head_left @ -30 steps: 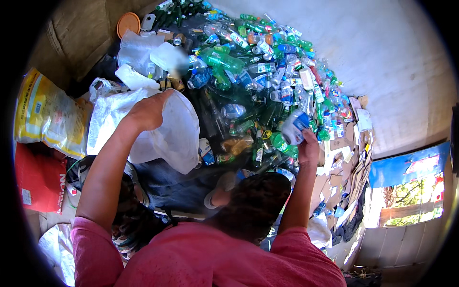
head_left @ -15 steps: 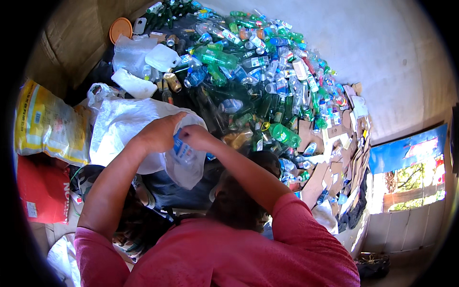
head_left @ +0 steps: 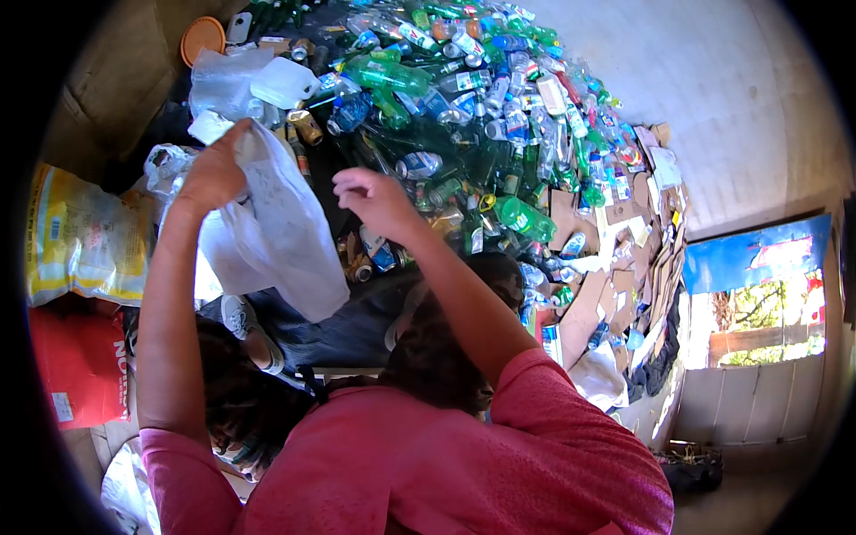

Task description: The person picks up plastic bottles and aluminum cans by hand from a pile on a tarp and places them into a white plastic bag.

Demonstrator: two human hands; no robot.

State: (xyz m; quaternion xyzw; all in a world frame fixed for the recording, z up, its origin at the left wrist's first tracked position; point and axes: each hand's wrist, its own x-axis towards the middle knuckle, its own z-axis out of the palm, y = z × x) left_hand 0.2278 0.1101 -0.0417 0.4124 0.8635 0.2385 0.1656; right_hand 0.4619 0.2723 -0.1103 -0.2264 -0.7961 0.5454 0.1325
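My left hand [head_left: 216,174] grips the rim of a white sack [head_left: 290,236], lifting its edge so that it hangs down over the dark sheet near my knees. The sack's contents are hidden by its wall. Right of the sack, my right hand [head_left: 379,203] is held in the air with its fingers loosely curled and apart, nothing in them. Below that hand lies a blue and white can [head_left: 378,250]. Beyond both hands spreads a large heap of plastic bottles [head_left: 388,76], glass bottles and cans, with a big green bottle [head_left: 524,219] to the right.
A yellow and white bag [head_left: 89,236] and a red bag [head_left: 80,366] stand at the left. Flattened cardboard [head_left: 575,334] is stacked at the right. A white jug [head_left: 283,83] and an orange lid [head_left: 202,40] lie at the far left, near the wall.
My right hand has come out of the sack's mouth, away from the blue-labelled item there, and moved right, now empty. My left hand has drawn the sack's rim left and away from me.
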